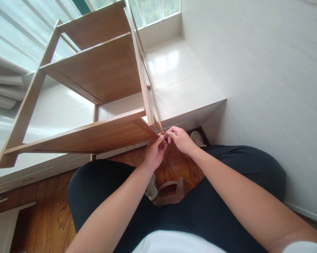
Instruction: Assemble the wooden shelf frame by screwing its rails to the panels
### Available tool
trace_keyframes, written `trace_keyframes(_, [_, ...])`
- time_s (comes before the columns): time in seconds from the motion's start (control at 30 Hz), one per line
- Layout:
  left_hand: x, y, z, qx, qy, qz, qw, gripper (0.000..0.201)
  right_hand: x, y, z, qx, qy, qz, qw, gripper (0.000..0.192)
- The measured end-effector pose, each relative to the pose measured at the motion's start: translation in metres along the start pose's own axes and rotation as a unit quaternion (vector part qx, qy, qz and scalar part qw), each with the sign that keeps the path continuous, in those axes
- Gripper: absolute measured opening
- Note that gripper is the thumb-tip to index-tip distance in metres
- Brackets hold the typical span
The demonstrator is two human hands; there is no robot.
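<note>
Both hands meet at one spot: the near lower corner of the wooden shelf rack (95,80), which lies tipped on its side across the white window platform (179,80). That corner juts past the platform's edge and hangs over the wooden floor (179,168), just above and ahead of the person's knees.

The left hand (155,151) comes up from below, and its grip is narrow, thumb and forefinger pinched together right at the corner where the lowest shelf board (95,135) joins the side frame (145,91). The right hand (180,138) comes in from the right, fingers curled and its grip closed to a pinch on a small dark thing (166,137), too small to name; it may be a screw or a fitting. The two pinches almost touch, with that small piece between them.

The relation that matters: the corner lies directly ahead of both grips, touching or all but touching the fingertips, while the rack's long axis runs away up and to the left from them. The frame rail rises steeply from the grips toward the window (153,10). Neither hand is clearly nearer; the left sits just under the joint, the right just beside it.

Below the hands, a brownish object (171,191) sits on the floor between the legs.
</note>
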State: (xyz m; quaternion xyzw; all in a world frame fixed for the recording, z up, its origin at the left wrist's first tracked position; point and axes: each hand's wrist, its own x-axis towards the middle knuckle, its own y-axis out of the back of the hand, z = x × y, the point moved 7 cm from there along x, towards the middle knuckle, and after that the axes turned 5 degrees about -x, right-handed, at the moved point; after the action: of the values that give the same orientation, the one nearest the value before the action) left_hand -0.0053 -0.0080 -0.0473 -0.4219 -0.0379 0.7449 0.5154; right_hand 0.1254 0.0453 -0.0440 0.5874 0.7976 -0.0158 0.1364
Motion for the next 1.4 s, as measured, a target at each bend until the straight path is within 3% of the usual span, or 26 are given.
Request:
trace_keyframes(0.2, [0.002, 0.002, -0.001, -0.012, -0.017, 0.015, 1.000, 0.021, -0.002, -0.006, 0.012, 0.073, -0.009, 0.044, 0.996, 0.019])
trace_keyframes(0.37, [-0.001, 0.000, 0.001, -0.022, -0.024, 0.006, 0.999, 0.024, -0.003, -0.014, 0.013, 0.113, -0.009, 0.025, 0.993, 0.022])
trace_keyframes(1.0, [-0.006, 0.005, 0.001, -0.044, -0.025, 0.037, 0.998, 0.018, -0.006, -0.009, 0.007, 0.103, -0.015, 0.049, 0.993, 0.029])
trace_keyframes(1.13, [-0.004, 0.007, 0.001, -0.036, -0.033, 0.046, 0.998, 0.017, -0.010, -0.005, -0.001, 0.053, -0.003, 0.059, 0.997, 0.021])
trace_keyframes(1.3, [-0.009, -0.002, 0.000, -0.026, -0.048, 0.040, 0.998, 0.022, -0.013, 0.001, -0.015, -0.142, 0.052, 0.090, 0.984, 0.021])
trace_keyframes(1.4, [-0.012, -0.011, -0.002, -0.014, -0.051, 0.026, 0.998, 0.028, -0.010, 0.002, -0.006, -0.134, 0.025, 0.092, 0.986, 0.020])
